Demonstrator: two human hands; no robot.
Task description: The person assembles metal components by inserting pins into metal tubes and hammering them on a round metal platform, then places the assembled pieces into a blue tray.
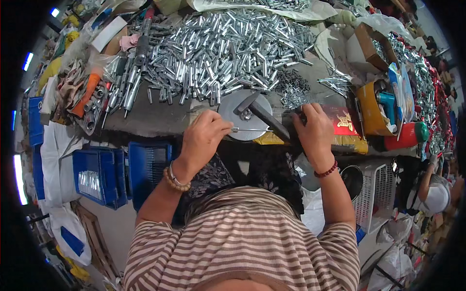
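Note:
My left hand (206,138) pinches a thin metal rod with a thicker silver sleeve (236,129) at its near end. The rod reaches right across the front of a round grey metal plate (224,116). A hammer (266,118) lies over that plate, its head toward the back and its dark handle slanting toward my right hand. Small silver pieces (245,115) sit beside the hammer head. My right hand (315,131) is beside the handle's end, fingers curled together; what they hold, if anything, is hard to make out against the dark surface.
A large heap of silver metal tubes (218,48) covers the bench's back, with small dark pins (291,87) at its right. Hand tools (133,72) crowd the left. A red packet (342,121) and a yellow container (374,109) are right. Blue bins (94,177) stand below left.

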